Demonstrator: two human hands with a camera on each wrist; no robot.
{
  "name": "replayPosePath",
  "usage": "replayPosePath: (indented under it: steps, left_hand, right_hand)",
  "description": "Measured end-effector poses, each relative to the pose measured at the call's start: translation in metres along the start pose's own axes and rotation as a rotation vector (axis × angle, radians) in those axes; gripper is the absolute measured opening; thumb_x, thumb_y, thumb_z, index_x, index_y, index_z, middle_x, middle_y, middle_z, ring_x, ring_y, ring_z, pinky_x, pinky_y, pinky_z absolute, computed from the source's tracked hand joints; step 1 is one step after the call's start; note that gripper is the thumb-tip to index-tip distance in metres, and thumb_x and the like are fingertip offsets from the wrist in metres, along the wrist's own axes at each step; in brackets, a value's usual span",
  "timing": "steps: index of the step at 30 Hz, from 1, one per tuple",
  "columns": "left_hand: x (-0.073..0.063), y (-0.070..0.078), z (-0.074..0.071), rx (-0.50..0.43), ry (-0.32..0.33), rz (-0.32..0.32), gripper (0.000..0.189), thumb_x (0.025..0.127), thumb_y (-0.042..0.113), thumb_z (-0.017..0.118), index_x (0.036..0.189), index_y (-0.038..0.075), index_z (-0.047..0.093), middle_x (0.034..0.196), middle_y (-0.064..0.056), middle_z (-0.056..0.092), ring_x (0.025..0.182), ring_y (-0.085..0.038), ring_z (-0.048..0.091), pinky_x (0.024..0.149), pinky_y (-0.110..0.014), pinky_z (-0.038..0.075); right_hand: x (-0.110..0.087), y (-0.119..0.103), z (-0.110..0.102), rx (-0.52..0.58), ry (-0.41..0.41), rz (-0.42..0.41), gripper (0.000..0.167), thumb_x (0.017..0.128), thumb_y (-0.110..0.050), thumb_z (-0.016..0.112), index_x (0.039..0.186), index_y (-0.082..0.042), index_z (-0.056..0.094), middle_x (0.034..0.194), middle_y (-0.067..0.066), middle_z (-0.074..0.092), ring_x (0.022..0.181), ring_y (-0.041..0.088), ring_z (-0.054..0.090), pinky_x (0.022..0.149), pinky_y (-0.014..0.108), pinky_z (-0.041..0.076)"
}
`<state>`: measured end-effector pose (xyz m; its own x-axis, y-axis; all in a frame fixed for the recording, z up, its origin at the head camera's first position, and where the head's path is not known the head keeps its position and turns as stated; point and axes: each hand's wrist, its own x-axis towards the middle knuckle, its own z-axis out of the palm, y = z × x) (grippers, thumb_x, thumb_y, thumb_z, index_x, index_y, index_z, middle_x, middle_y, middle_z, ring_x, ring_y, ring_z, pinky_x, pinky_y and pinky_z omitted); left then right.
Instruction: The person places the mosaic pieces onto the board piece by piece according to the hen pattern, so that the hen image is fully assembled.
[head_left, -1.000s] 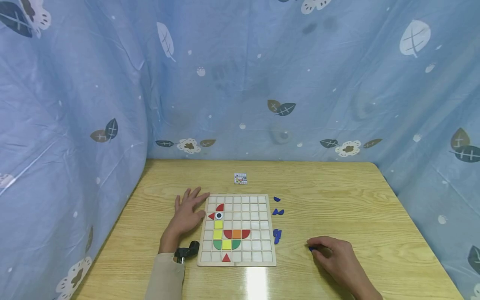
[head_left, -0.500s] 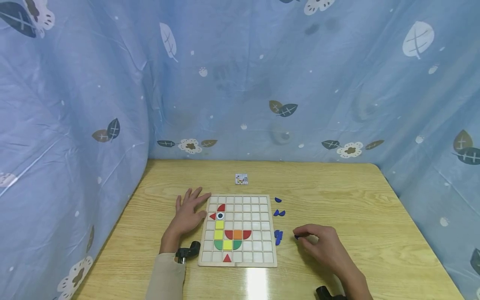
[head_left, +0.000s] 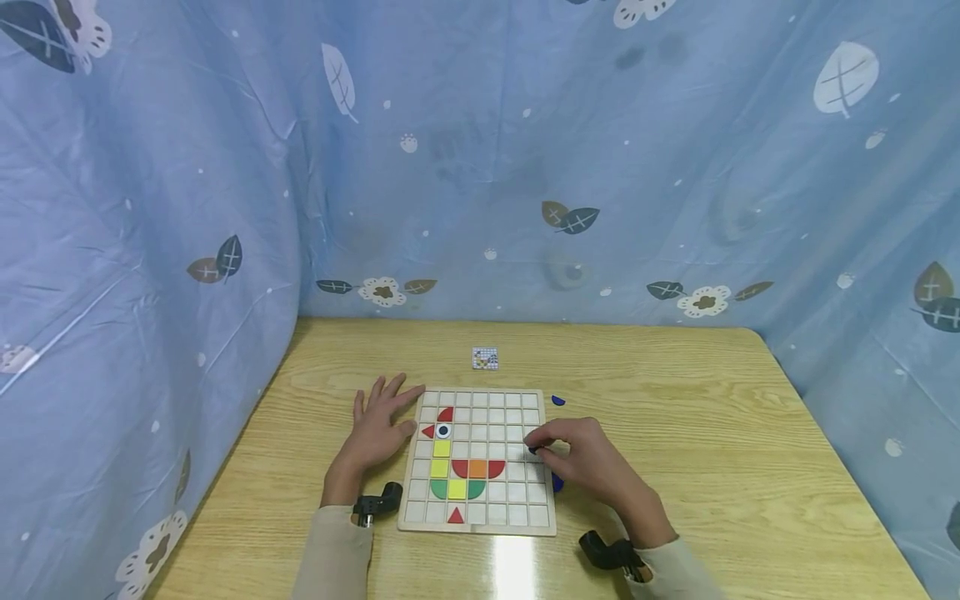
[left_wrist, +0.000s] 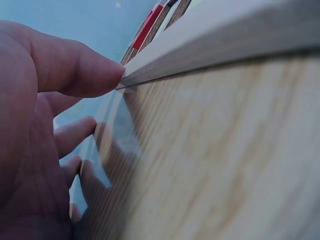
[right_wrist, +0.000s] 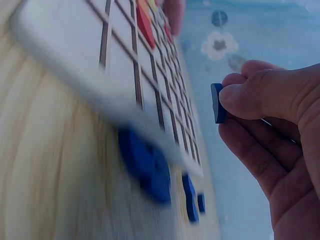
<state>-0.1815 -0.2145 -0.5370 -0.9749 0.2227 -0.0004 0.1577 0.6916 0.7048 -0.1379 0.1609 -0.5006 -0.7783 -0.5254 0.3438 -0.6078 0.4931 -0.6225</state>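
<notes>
A light wooden grid board (head_left: pixel 480 529) lies on the table, with coloured pieces set in a bird-like shape. My left hand (head_left: pixel 377 433) rests at its left edge, fingers spread, the thumb (left_wrist: pixel 100 75) touching the side of the board in the left wrist view. My right hand (head_left: pixel 588 458) is over the board's right edge, pinching a small blue piece (right_wrist: pixel 217 103) between thumb and fingers. On the board are a white eye piece (head_left: pixel 443 431), a yellow square (head_left: pixel 442 448), an orange square (head_left: pixel 477 469), and red and green pieces. The right hand hides part of the loose blue pieces in the head view.
Several loose blue pieces (right_wrist: pixel 145 165) lie along the board's right side. A small printed picture card (head_left: pixel 485 358) lies behind the board. Blue patterned cloth (head_left: pixel 480 167) surrounds the wooden table (head_left: pixel 675 400) at the back and sides.
My right hand has carried the blue piece leftward and away from me, from the table on the right to the board's right edge. The left hand has stayed in place.
</notes>
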Motion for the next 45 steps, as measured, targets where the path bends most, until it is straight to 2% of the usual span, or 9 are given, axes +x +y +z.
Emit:
replayPosePath:
  steps: [10,15,18,22,26,33,37,42,45]
  left_hand:
    - [0.001,0.001,0.003,0.008,0.017,-0.003,0.064,0.098,0.012,0.064,0.161,0.019,0.057,0.181,-0.019,0.027,0.17,-0.049,0.003,0.13,-0.072,-0.014]
    - [0.001,0.001,0.002,0.007,0.019,0.0,0.064,0.098,0.012,0.064,0.161,0.019,0.058,0.181,-0.02,0.027,0.17,-0.049,0.002,0.13,-0.072,-0.014]
    - [0.001,0.0,0.002,0.008,0.017,0.0,0.063,0.099,0.011,0.064,0.161,0.02,0.057,0.181,-0.019,0.027,0.17,-0.048,0.001,0.13,-0.072,-0.014]
    - [0.002,-0.001,0.003,0.007,0.022,0.001,0.063,0.099,0.011,0.064,0.161,0.02,0.058,0.181,-0.019,0.027,0.17,-0.048,0.002,0.13,-0.072,-0.014]
    - [0.002,0.0,0.003,0.011,0.025,0.002,0.063,0.099,0.012,0.064,0.161,0.019,0.058,0.181,-0.019,0.027,0.17,-0.049,0.003,0.13,-0.072,-0.014]
    - [0.002,0.001,0.001,0.014,0.017,-0.005,0.064,0.098,0.012,0.063,0.162,0.019,0.057,0.181,-0.018,0.026,0.17,-0.048,0.002,0.13,-0.072,-0.015]
    - [0.001,0.001,0.001,0.015,0.024,-0.004,0.064,0.098,0.012,0.063,0.161,0.019,0.057,0.181,-0.019,0.028,0.17,-0.048,0.002,0.13,-0.072,-0.014]
    - [0.0,0.001,0.001,0.006,0.041,0.008,0.063,0.096,0.012,0.064,0.159,0.017,0.06,0.179,-0.021,0.03,0.169,-0.052,0.005,0.129,-0.074,-0.012]
    - [0.0,0.001,0.001,0.004,0.035,0.003,0.063,0.097,0.012,0.063,0.16,0.017,0.059,0.18,-0.021,0.029,0.169,-0.051,0.004,0.13,-0.073,-0.013]
  right_hand:
    - [0.03,-0.005,0.027,-0.005,-0.128,-0.036,0.022,0.094,0.004,0.079,0.111,-0.009,0.085,0.106,0.0,0.085,0.099,0.014,0.08,0.09,0.033,0.066]
    - [0.036,-0.006,0.037,-0.003,-0.185,0.014,0.025,0.094,0.005,0.078,0.112,-0.011,0.085,0.108,-0.002,0.085,0.1,0.013,0.079,0.091,0.032,0.065]
    - [0.039,-0.009,0.041,-0.029,-0.215,0.041,0.025,0.095,0.004,0.077,0.113,-0.012,0.085,0.11,-0.003,0.084,0.098,0.009,0.076,0.092,0.03,0.064]
    - [0.042,-0.012,0.044,-0.095,-0.237,0.031,0.025,0.096,0.002,0.076,0.113,-0.013,0.086,0.11,-0.004,0.084,0.096,0.003,0.073,0.091,0.029,0.064]
    - [0.044,-0.012,0.045,-0.124,-0.235,0.021,0.025,0.095,0.003,0.076,0.113,-0.013,0.086,0.109,-0.004,0.084,0.096,0.002,0.073,0.09,0.029,0.064]
    - [0.042,-0.011,0.048,-0.017,-0.218,0.039,0.026,0.094,0.005,0.076,0.11,-0.013,0.086,0.109,-0.005,0.084,0.098,0.003,0.074,0.09,0.028,0.064]
    - [0.041,-0.011,0.049,-0.008,-0.204,0.034,0.025,0.094,0.003,0.077,0.111,-0.013,0.086,0.11,-0.005,0.084,0.1,0.006,0.076,0.092,0.03,0.064]
    - [0.035,-0.01,0.043,0.009,-0.147,0.031,0.024,0.094,-0.001,0.08,0.115,-0.012,0.086,0.111,-0.004,0.085,0.103,0.011,0.079,0.093,0.035,0.065]
    - [0.027,-0.006,0.035,0.043,-0.098,0.059,0.024,0.094,-0.002,0.081,0.115,-0.013,0.086,0.111,-0.005,0.085,0.104,0.011,0.079,0.094,0.037,0.065]
